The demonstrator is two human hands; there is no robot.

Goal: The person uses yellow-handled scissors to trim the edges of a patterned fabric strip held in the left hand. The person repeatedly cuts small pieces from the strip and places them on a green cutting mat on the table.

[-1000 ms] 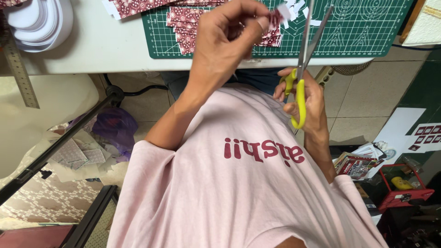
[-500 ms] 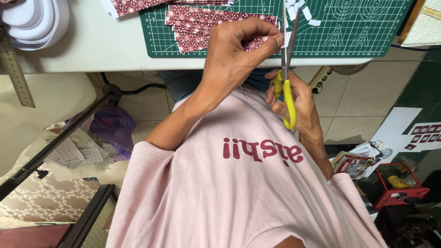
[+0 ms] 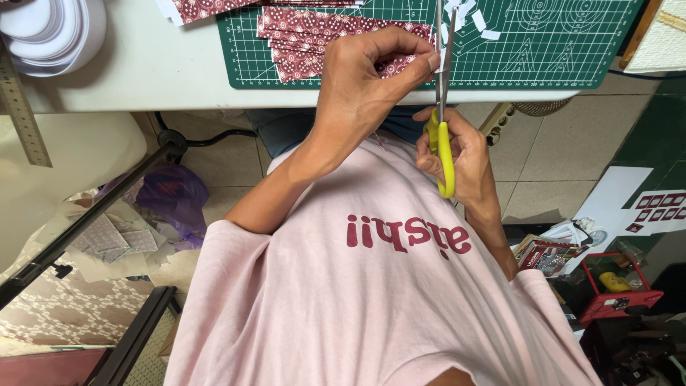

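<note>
1. Pale grey table top [image 3: 143, 71] ran across the upper edge, with the green cutting mat [image 3: 543, 57] lying on it, gridded in white.
2. Pink shirt [image 3: 371, 300] filled the lower middle; the person sat right against the table edge.
3. On the mat lay a fanned stack of maroon patterned paper strips [image 3: 314, 32], with white offcuts [image 3: 475, 18] scattered just beside the blades.
4. The left hand [image 3: 364, 93] was closed, thumb and fingertips pinched on a small maroon paper piece [image 3: 400, 66], held above the mat's near edge.
5. The right hand [image 3: 461, 157] had its fingers wrapped through the yellow handles of the scissors [image 3: 441, 107], blades upright and nearly together at the piece's right edge.
6. To cut well here, I'd judge the pinch should sit close to the blades so the paper can't flap, feeding the piece rather than swinging the scissors.
7. Against half a second earlier, the blades stood more upright and tighter to the fingertips, and both hands seemed a shade nearer the mat.
</note>
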